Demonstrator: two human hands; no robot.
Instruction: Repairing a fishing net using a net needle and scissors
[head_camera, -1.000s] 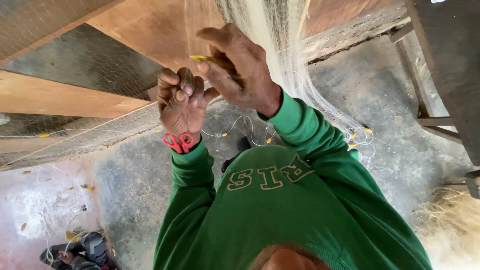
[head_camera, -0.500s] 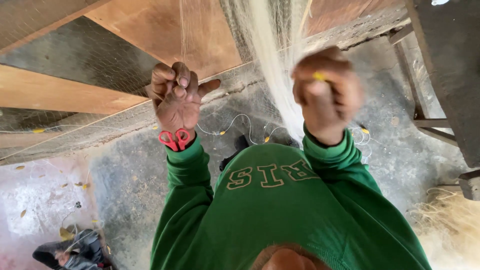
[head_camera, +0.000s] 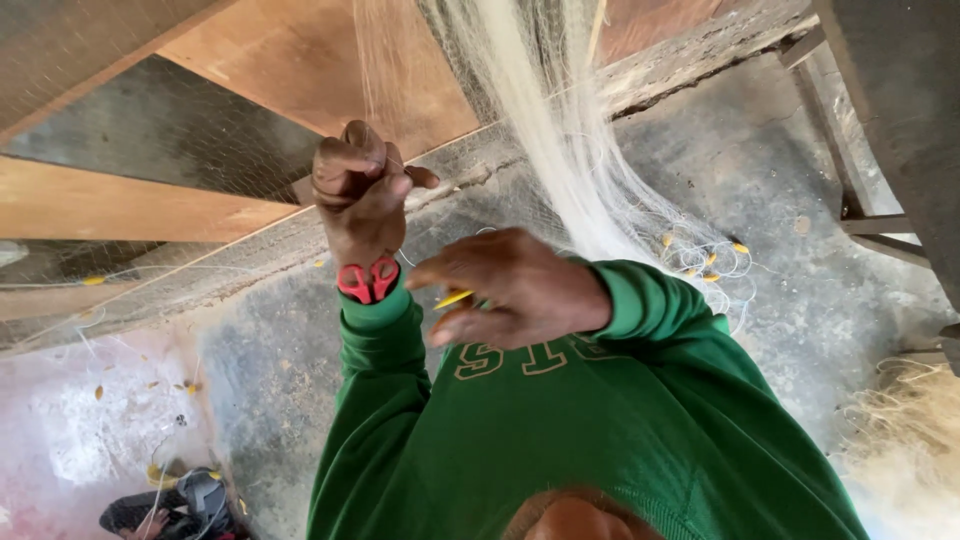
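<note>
left hand (head_camera: 362, 195): raised in a fist, fingers clamped on fine strands of the fishing net (head_camera: 560, 150); a pair of small red-handled scissors (head_camera: 367, 280) hangs at the wrist, blades out of sight.
right hand (head_camera: 510, 290): lower, in front of the chest, fingers pinched together on a thin yellow netting needle (head_camera: 453, 298), its tip pointing toward the left wrist.
fishing net: pale, nearly clear mesh hanging from above; one thick gathered bundle falls past the right sleeve, a thinner sheet stretches left along the wooden planks (head_camera: 120, 205).
floats: small yellow floats (head_camera: 705, 255) with looped line lie on the concrete floor (head_camera: 760, 180) just beyond the right shoulder.
stage, as a judgement: mending looks mid-way; the needle is held ready beside the gripped mesh, not passed through it.
done: cannot tell which meshes are already knotted; the strands are too fine.
left: the long bundle and the stretched sheet both appear yet to be worked along.
clothing: green sweatshirt (head_camera: 560, 450).
</note>
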